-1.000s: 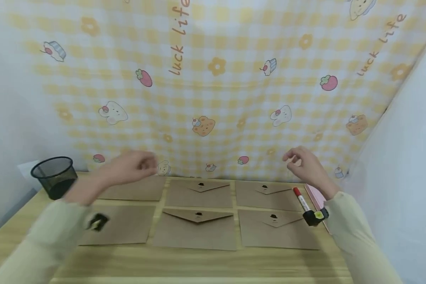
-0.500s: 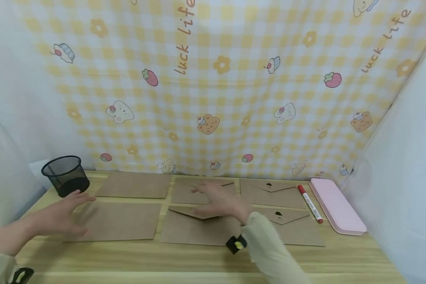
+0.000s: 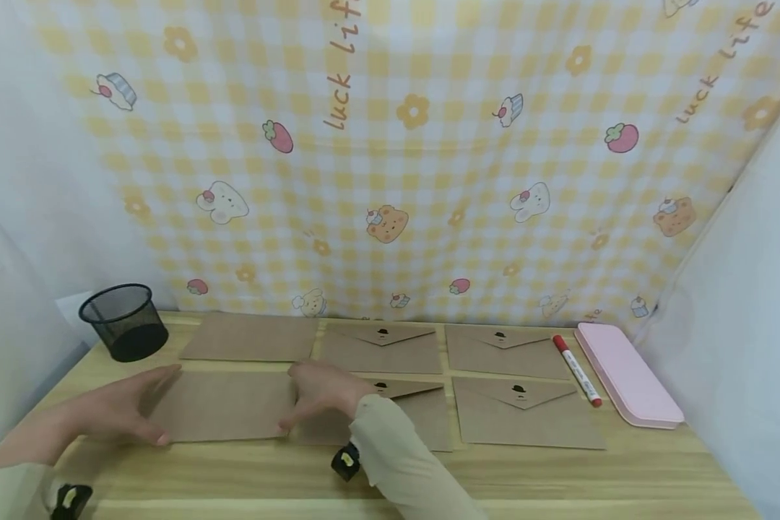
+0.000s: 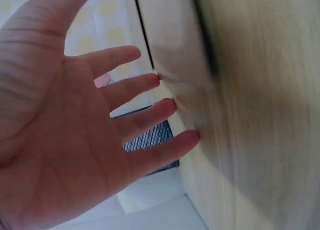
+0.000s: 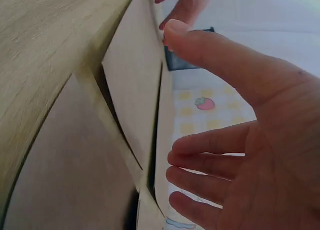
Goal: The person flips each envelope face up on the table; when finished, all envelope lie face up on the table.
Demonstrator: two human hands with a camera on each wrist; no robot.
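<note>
- Flanking one kraft envelope [image 3: 224, 406], both hands sit at its short edges on the wooden worktop [image 3: 559, 477].
- Left hand [image 3: 113, 412]: fingers straight and spread, holding nothing; the fingertips lie at the envelope's left edge. The left wrist view confirms an open palm with extended fingers [image 4: 150, 115]; actual contact with the paper cannot be confirmed because that view is blurred.
- Right hand [image 3: 321, 393]: fingers loosely extended, not curled round anything; positioned at the envelope's right edge, over the gap to the adjacent front-centre envelope [image 3: 422, 419]. The right wrist view shows the open palm [image 5: 250, 140] just beside the paper edge.
- Envelope location: front row, left position, plain side up, lying flat.
- Remaining envelopes: back-left envelope [image 3: 250, 336], plain side up; back-centre envelope [image 3: 380, 348], back-right envelope [image 3: 503, 350] and front-right envelope [image 3: 526, 421], flap side up with dark seal marks.
- Black mesh pen cup [image 3: 125, 331]: stands at the rear left corner.
- Red-capped marker [image 3: 577, 369]: lies right of the envelopes, just beside a pink case [image 3: 627, 375].
- Backdrop: yellow checked cloth [image 3: 429, 180] with cartoon prints.
</note>
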